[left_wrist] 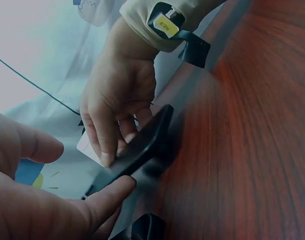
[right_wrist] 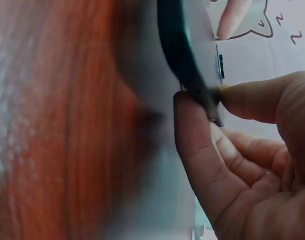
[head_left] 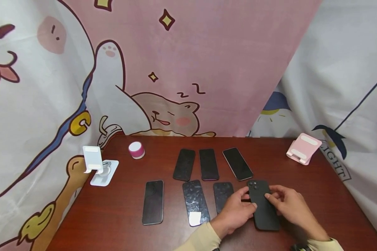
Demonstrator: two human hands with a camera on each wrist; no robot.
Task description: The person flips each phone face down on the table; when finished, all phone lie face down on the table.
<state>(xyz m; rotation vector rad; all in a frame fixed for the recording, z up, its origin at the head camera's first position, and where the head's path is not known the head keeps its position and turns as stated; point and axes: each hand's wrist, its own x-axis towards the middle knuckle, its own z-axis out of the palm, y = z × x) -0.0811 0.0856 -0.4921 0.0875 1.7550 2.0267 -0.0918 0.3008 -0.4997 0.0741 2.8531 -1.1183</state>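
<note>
A black smartphone (head_left: 264, 211), back up with its camera lenses at the top left, is tilted off the table between both hands. My right hand (head_left: 290, 205) pinches its right edge, thumb on the back and fingers underneath, as the right wrist view also shows. My left hand (head_left: 237, 211) is at the phone's left edge. In the left wrist view, its index finger (left_wrist: 112, 197) is straight against the phone edge, while its thumb (left_wrist: 40, 145) stands apart from it. Beside the left hand lies another dark phone (head_left: 223, 193), partly covered by that hand.
Several more phones lie on the brown table (head_left: 113, 212), including a glossy one (head_left: 194, 198) and a grey-edged one (head_left: 153, 202). A white phone stand (head_left: 95, 164) and a pink-white round jar (head_left: 136, 150) are at left, a pink stand (head_left: 304, 148) at back right. Printed drapes surround the table.
</note>
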